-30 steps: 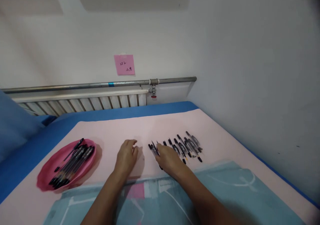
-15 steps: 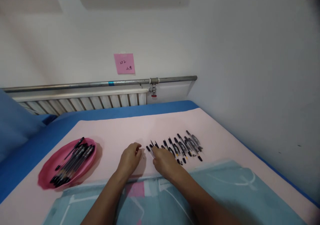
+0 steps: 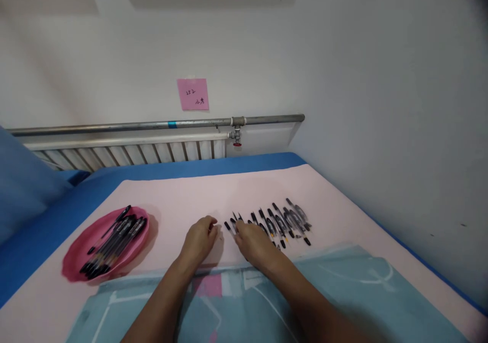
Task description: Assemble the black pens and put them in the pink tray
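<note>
A row of several black pens (image 3: 280, 222) lies side by side on the pink sheet (image 3: 190, 195). My right hand (image 3: 253, 244) rests on the left end of that row, fingers curled over the nearest pens; what it grips is hidden. My left hand (image 3: 200, 239) lies just left of it on the sheet, fingers loosely curled, touching no pen that I can see. A pink dish (image 3: 78, 261) at the left holds several more black pens (image 3: 114, 239).
A light blue patterned cloth (image 3: 343, 292) covers the near part of the bed. A blue mattress edge (image 3: 46, 216) frames the sheet. A radiator (image 3: 125, 152) and a metal pipe (image 3: 152, 125) run along the back wall. A white wall (image 3: 381, 104) stands close at the right.
My left hand slid a little right toward the pen row. My right hand drew back slightly to the row's left end. The view shifted a little.
</note>
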A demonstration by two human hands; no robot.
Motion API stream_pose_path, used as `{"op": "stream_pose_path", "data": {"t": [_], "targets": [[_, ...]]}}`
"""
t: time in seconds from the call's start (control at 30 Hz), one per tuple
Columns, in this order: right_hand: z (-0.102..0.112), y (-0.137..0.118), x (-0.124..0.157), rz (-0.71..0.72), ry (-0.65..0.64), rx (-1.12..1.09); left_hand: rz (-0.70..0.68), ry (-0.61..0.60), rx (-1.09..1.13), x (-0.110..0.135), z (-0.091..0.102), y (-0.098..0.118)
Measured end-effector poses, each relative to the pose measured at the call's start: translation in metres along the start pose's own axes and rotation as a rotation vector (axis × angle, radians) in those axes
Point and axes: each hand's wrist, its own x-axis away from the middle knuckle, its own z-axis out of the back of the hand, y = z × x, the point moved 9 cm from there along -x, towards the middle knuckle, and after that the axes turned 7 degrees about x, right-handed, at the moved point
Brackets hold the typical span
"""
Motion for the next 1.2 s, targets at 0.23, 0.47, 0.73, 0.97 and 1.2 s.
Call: {"op": "stream_pose_path", "data": {"t": [0.23, 0.47, 0.73, 0.97, 1.2], "targets": [[0.021, 0.018, -0.003, -0.064, 0.023, 0.009, 0.009, -0.002, -0.026, -0.001, 0.004, -0.003], [0.020, 0.021, -0.003, -0.060, 0.021, 0.012, 0.019, -0.043, -0.049, 0.000, 0.001, -0.004], [0.013, -0.001, 0.004, 0.033, -0.009, 0.003, 0.021, -0.061, -0.068, 0.000, 0.000, -0.005], [0.000, -0.021, 0.009, 0.067, -0.032, -0.032, 0.013, -0.059, -0.072, 0.001, -0.002, -0.002], [0.038, 0.019, 0.000, -0.095, 0.143, -0.457, 0.008, -0.021, -0.018, 0.001, 0.001, 0.000]]}}
